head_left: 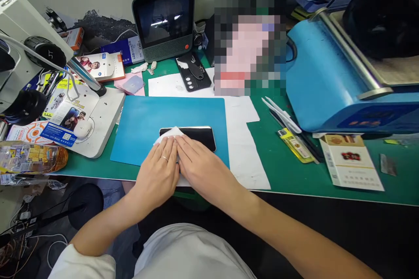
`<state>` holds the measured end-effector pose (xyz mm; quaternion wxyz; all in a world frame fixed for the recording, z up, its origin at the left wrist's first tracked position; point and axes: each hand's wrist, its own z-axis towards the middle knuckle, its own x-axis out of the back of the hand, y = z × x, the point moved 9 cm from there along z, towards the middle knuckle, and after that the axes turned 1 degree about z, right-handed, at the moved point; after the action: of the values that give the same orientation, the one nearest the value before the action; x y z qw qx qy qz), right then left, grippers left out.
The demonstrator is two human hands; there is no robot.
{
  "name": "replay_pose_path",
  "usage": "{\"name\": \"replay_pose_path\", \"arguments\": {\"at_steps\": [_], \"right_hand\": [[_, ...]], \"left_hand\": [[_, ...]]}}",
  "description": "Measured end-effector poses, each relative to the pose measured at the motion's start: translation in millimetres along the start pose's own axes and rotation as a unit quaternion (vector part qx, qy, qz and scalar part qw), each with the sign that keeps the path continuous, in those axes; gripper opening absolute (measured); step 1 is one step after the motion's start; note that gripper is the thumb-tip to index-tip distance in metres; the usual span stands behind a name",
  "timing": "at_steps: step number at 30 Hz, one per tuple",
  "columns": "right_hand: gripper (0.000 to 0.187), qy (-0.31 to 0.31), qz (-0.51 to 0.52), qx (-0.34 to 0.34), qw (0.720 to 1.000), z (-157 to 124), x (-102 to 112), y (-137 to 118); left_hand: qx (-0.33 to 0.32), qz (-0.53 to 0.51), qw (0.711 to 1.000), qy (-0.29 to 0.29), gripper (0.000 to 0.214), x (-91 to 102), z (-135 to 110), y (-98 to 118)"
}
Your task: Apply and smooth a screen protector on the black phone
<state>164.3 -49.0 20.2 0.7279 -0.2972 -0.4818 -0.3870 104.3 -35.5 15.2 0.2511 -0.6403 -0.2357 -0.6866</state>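
Phone (pixel 207 136), one, dark glass face up, pale rim; lies crosswise on a blue mat (pixel 170 111), near the mat's front edge, partly covered by the hands.
White cloth (pixel 175 131), one, folded or bunched; on the phone's left part, one corner showing beyond the fingertips.
Left hand (pixel 159 163), bare, ring on one finger; fingers straight and side by side, tips on the cloth.
Right hand (pixel 200 161), bare; fingers likewise together, angled inward, touching the left at the fingertips. Both palms face down; whether either hand pinches the cloth cannot be told, the undersides being hidden.
White paper (pixel 244 152), creased; extends from under the mat on the right.
Black phone case (pixel 204 82), behind the mat, a dark-handled tool (pixel 196 71) resting on it.
White tweezers (pixel 284 117), right of the paper, beside a yellow packet (pixel 297 148).
Open carton (pixel 352 163), pale, farther right, in front of a blue machine (pixel 314 74).
White stand base (pixel 108 117), left of the mat.
Green work surface (pixel 268 144), beneath all.
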Motion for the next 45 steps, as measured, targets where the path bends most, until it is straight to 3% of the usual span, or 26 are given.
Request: {"name": "replay_pose_path", "arguments": {"at_steps": [7,21,26,30,45], "right_hand": [[0.046,-0.029,-0.012,-0.034,0.999,15.8,-9.4,11.9],[0.049,-0.018,-0.003,-0.076,0.997,4.3,-7.3,10.0],[0.049,-0.012,-0.017,-0.082,0.996,3.0,-5.3,11.2],[0.05,-0.011,-0.015,-0.107,0.994,-7.0,-0.1,13.7],[0.052,-0.032,0.001,-0.165,0.986,-27.4,-0.7,48.9]], "left_hand": [[0.022,-0.002,1.0,-0.005,0.057,-8.1,14.8,-16.3],[0.019,-0.024,1.0,0.006,0.068,-8.6,9.8,-2.0],[0.015,-0.01,1.0,0.011,0.06,-6.3,12.9,0.7],[0.011,-0.031,0.999,0.018,0.069,-5.4,12.9,7.9],[-0.008,-0.038,0.999,0.02,0.061,-13.4,51.2,34.0]]}}
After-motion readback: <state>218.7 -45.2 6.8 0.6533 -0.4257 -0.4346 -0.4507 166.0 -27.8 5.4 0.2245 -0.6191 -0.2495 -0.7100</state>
